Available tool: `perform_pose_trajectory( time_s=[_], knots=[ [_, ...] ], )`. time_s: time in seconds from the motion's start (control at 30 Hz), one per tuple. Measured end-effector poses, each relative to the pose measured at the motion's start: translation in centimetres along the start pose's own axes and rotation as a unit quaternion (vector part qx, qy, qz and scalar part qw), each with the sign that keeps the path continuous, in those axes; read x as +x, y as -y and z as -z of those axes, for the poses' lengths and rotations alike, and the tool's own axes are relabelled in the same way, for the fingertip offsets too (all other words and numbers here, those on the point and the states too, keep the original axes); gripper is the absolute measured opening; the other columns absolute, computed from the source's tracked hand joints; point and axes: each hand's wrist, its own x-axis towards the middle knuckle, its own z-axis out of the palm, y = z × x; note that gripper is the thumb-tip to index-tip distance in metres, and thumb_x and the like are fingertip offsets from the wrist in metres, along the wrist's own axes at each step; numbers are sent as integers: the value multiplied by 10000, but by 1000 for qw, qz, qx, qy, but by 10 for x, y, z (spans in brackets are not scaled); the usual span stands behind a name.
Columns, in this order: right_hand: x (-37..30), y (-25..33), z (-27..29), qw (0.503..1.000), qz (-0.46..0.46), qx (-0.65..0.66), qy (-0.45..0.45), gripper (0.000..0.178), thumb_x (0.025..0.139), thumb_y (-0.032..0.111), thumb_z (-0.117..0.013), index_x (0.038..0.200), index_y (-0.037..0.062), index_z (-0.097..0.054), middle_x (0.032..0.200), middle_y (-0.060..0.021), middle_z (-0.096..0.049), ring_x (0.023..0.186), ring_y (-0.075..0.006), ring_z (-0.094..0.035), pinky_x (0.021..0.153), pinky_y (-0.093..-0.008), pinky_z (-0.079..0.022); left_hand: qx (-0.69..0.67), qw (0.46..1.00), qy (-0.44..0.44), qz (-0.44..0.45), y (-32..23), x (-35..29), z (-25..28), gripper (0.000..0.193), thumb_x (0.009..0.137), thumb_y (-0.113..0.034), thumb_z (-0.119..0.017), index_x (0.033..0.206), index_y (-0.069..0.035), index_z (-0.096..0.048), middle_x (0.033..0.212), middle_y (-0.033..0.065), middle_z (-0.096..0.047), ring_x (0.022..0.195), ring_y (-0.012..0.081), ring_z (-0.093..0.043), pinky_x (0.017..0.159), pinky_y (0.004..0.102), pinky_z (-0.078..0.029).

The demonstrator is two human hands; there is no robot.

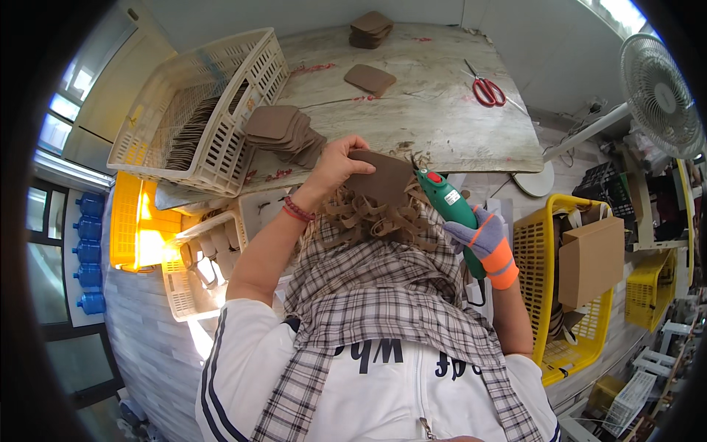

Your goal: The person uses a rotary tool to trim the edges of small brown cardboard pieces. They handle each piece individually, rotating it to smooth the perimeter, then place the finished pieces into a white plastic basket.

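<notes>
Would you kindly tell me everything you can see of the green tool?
The green tool looks like hard plastic, with a red switch, white label, dark tip and black cord. It slants, tip toward upper left, in the gloved right hand's grip. Its tip is beside a brown panel; whether they touch is unclear.

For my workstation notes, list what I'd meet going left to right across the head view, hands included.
Blue water jugs → cream crate → bare left hand → held brown piece → green power tool → gloved right hand → cardboard box → white fan head.
</notes>
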Motion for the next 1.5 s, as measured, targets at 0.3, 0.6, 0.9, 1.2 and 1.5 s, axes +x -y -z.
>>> perform_pose_trajectory(
  time_s=[0.3,0.6,0.9,1.2,1.5],
  knots=[
    [0,-11,1,1000,-18,-7,7,438,721,232,-805,997,-27,-586,725,-46,-620,580,-76,-573,511,-218,-458,-133,990,-33,20,-7,-7,-4,183,766,19,-686,928,-27,-613,820,25,-648,712,92,-614,642,230,-503],
    [-1,-13,3,999,-31,-14,24,446,721,233,-801,1021,-21,-590,715,-31,-614,573,-72,-564,509,-214,-450,-87,995,7,44,-8,-4,-5,177,761,4,-686,925,-24,-625,817,17,-651,730,89,-612,663,237,-503],
    [-1,-12,-3,999,-11,3,41,426,727,233,-794,1011,-13,-595,673,-18,-600,537,-57,-540,480,-202,-424,-19,997,57,51,-15,-7,-19,194,724,15,-702,900,-16,-627,832,16,-644,746,88,-599,689,235,-497],
    [9,1,-14,999,-7,-9,53,420,726,238,-795,994,-12,-590,672,-5,-580,542,-55,-523,483,-211,-417,41,990,136,9,-17,-6,-23,563,694,54,-685,1217,-48,-504,918,60,-630,835,110,-592,716,252,-484],
    [15,-11,-12,1000,-2,20,4,402,752,198,-778,1036,-19,-594,758,-16,-628,626,-48,-560,543,-201,-456,-63,989,-114,-64,-53,-12,102,526,780,36,-619,1277,-34,-462,1097,126,-593,970,184,-577,842,296,-473]
  ],
)
